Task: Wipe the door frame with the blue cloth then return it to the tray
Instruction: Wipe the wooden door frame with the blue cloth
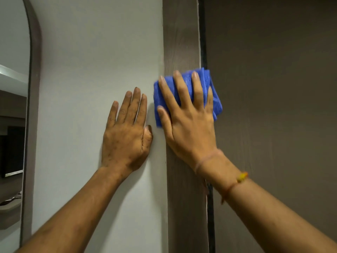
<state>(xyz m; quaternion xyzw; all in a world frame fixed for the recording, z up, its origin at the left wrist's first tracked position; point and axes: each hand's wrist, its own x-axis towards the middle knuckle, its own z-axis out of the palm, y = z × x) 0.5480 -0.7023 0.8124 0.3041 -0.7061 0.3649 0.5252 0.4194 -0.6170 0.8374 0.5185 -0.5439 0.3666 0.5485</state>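
Observation:
A folded blue cloth (215, 99) is pressed flat against the dark brown wooden door frame (180, 42), which runs top to bottom in the middle of the view. My right hand (186, 115) lies spread over the cloth, fingers apart, holding it to the frame. My left hand (127, 132) rests flat on the pale grey wall (100, 61) just left of the frame, fingers together, holding nothing. The tray is out of sight.
The brown door (273, 88) fills the right side, with a dark gap (202, 33) between it and the frame. An arched mirror (14, 88) with a brown rim hangs on the wall at far left, reflecting a room.

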